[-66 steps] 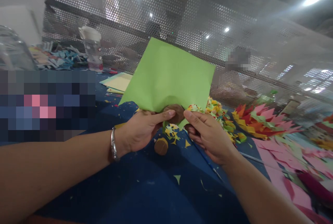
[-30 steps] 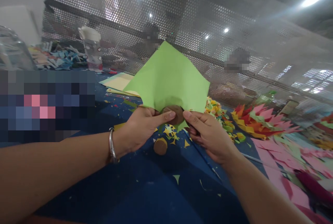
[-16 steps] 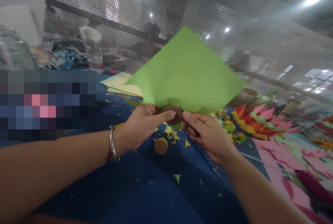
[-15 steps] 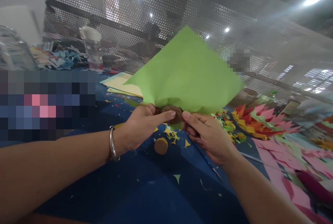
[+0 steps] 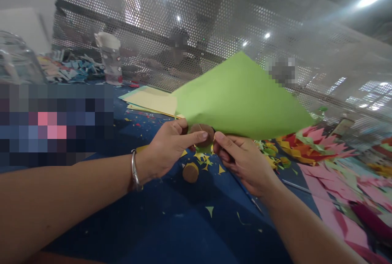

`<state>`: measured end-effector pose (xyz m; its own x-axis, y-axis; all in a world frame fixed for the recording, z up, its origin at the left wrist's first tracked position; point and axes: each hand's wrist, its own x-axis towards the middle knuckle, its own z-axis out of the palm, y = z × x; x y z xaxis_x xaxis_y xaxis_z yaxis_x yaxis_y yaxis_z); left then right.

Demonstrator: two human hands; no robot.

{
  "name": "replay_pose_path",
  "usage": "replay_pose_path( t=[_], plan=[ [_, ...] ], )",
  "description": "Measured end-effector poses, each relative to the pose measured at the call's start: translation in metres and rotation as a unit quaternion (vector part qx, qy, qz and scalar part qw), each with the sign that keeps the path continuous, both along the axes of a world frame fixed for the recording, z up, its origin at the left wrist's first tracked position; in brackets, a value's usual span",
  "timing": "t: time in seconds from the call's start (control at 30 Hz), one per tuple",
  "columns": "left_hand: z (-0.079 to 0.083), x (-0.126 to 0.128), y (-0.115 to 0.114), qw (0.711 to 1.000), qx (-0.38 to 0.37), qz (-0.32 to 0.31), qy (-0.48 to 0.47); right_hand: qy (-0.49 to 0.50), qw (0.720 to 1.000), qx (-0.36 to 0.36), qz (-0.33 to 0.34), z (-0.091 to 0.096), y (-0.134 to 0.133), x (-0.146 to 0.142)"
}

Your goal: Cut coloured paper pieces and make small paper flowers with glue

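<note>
My left hand point(image 5: 171, 143) is closed, its thumb lying across a round brown disc point(image 5: 209, 135) and pressing it against a large sheet of green paper point(image 5: 239, 96). The sheet rises behind both hands and leans to the right, with a bit of green showing below the disc. At the disc's right edge, my right hand point(image 5: 241, 153) has thumb and fingers pinched together on the paper. Its curled fingers are partly hidden. Beneath the hands, a second brown disc with a yellow side point(image 5: 190, 173) lies on the blue table point(image 5: 171, 231) among yellow paper scraps point(image 5: 204, 160).
Cream and yellow sheets point(image 5: 151, 99) are stacked behind my left hand. A white-lidded bottle point(image 5: 112, 61) and a clear glass jar point(image 5: 18, 61) stand at the back left. Pink and orange paper petals point(image 5: 312, 145) spread over the right side. A perforated screen point(image 5: 147, 23) stands behind.
The green sheet has swung over to the right and its top corner has dropped. Both hands stay close to the same place, still at the disc.
</note>
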<state>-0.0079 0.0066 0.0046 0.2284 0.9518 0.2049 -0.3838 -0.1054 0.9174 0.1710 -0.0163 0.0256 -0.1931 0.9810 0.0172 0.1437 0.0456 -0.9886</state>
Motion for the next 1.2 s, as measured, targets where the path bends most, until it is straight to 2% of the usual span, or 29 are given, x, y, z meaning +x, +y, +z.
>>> replay_pose_path(
  t=[0.17, 0.33, 0.67, 0.83, 1.2],
  plan=[
    [0.0016, -0.0004, -0.0012, 1.0, 0.004, 0.02, 0.002, 0.004, 1.0, -0.009, -0.003, 0.001, -0.0026, -0.0024],
    [0.0, 0.0004, -0.002, 1.0, -0.011, -0.002, -0.026, -0.001, 1.0, -0.009, -0.011, 0.0015, -0.0033, -0.0044],
    [-0.002, 0.0011, -0.0001, 0.999, -0.019, -0.029, -0.008, -0.001, 1.0, 0.013, -0.017, -0.0013, -0.0017, -0.0031],
    [-0.001, -0.0005, -0.0013, 0.999, -0.026, -0.023, 0.002, -0.026, 0.999, 0.027, -0.017, -0.001, -0.0007, -0.0011],
    [0.0004, 0.0002, -0.0025, 0.997, -0.027, -0.058, -0.053, -0.063, 0.996, 0.055, -0.02, -0.0009, 0.0021, 0.0028]
  ],
)
